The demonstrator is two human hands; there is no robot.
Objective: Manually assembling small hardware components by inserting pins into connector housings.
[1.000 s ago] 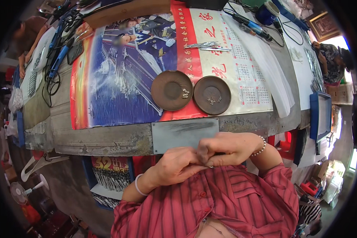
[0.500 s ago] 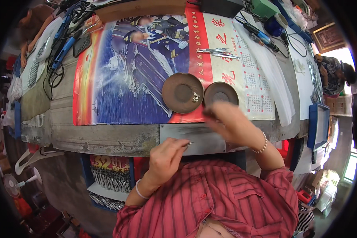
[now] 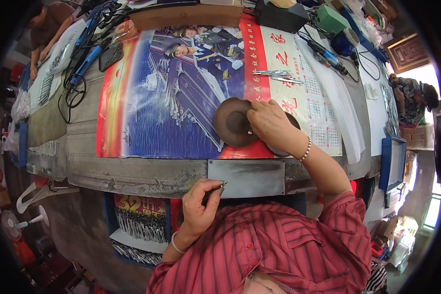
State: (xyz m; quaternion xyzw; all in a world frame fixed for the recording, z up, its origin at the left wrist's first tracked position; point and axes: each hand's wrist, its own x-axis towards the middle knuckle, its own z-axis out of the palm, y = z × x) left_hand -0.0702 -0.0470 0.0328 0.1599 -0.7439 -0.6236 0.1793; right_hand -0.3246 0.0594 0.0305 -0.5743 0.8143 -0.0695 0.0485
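Observation:
My left hand [image 3: 199, 205] is closed in a pinch above the table's front edge. A small, thin metal piece [image 3: 223, 185] sticks out from its fingertips; its exact kind is too small to make out. My right hand [image 3: 272, 123] reaches over the right side of a round brown dish [image 3: 229, 117], fingers bent down and pressed together. Beside those fingers lie a few tiny shiny beads [image 3: 250, 132] in the dish. What the fingertips hold, if anything, is hidden. A second brown dish [image 3: 293, 120] is mostly covered by the right hand.
A grey metal plate [image 3: 250, 172] lies along the table's front edge. The dishes stand on a colourful poster [image 3: 171, 108], with slim silvery tools [image 3: 281, 76] behind them. Blue-handled corded tools [image 3: 85, 63] lie at left. Blue trays of metal pieces [image 3: 137, 228] sit below. Other people work at both sides.
My right hand has moved up and left, from the near edge of the right dish onto the left dish. The left hand, still pinching the metal piece, has turned slightly. The whole view has shifted.

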